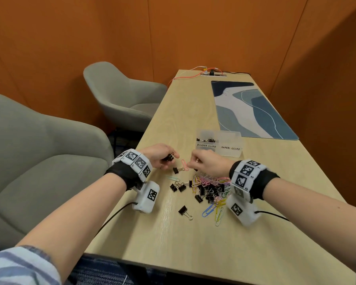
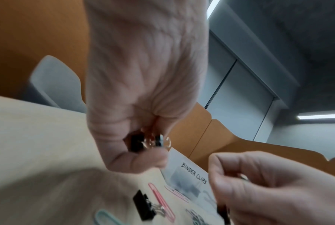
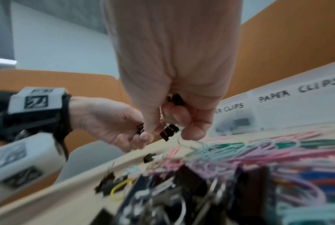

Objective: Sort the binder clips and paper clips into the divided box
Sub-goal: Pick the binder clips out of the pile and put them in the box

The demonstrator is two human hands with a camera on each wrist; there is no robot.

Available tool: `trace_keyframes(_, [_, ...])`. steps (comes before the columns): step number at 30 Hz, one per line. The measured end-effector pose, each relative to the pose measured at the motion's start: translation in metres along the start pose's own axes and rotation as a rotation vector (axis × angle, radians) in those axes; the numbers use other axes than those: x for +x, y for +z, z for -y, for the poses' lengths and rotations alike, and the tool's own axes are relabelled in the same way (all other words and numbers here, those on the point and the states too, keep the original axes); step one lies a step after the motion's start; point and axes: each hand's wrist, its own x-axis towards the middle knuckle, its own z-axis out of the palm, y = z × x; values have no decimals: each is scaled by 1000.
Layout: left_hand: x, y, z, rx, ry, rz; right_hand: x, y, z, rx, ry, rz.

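On the wooden table [image 1: 173, 239] lies a mixed pile of black binder clips and coloured paper clips [image 1: 210, 187]. My left hand [image 1: 170, 160] hovers left of the pile and grips black binder clips [image 2: 136, 143] in curled fingers. My right hand [image 1: 191, 164] hangs just right of it, above the pile, pinching a black binder clip [image 3: 169, 131], with another tucked in the palm [image 3: 177, 99]. The clear divided box [image 1: 230, 154] stands just beyond the hands. Its compartment labelled BINDER CLIPS [image 1: 206, 145] holds several binder clips. The PAPER CLIPS compartment [image 1: 230, 148] looks empty.
A loose binder clip [image 1: 176, 170] and a pink paper clip [image 1: 184, 164] lie between the hands. A blue patterned mat [image 1: 253, 112] lies beyond the box. Two grey chairs [image 1: 121, 95] stand left of the table. Cables and a socket [image 1: 213, 74] sit at the far end.
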Motion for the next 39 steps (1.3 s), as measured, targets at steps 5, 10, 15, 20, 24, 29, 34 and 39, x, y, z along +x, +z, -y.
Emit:
trace_keyframes(5, [6, 5, 1, 431, 86, -76, 3, -26, -17, 140, 147, -38])
trace_keyframes(10, [8, 8, 5, 895, 147, -68, 20, -57, -32, 458, 302, -168])
trace_keyframes(15, [8, 15, 4, 953, 128, 4, 49, -78, -31, 488, 408, -215])
trace_keyframes(20, [11, 20, 6, 1095, 118, 6, 65, -79, -33, 315, 514, -99])
trace_keyframes(24, [10, 24, 3, 1199, 122, 9, 67, -81, -30, 386, 577, -63])
trace_keyframes(29, [0, 20, -13, 1152, 78, 19, 60, -80, -29, 474, 539, -80])
trace_keyframes(34, [1, 17, -63, 933, 133, -45, 36, -82, -29, 432, 414, -264])
trace_keyframes(39, [33, 33, -100, 852, 202, -127, 4, -73, -32, 475, 355, -303])
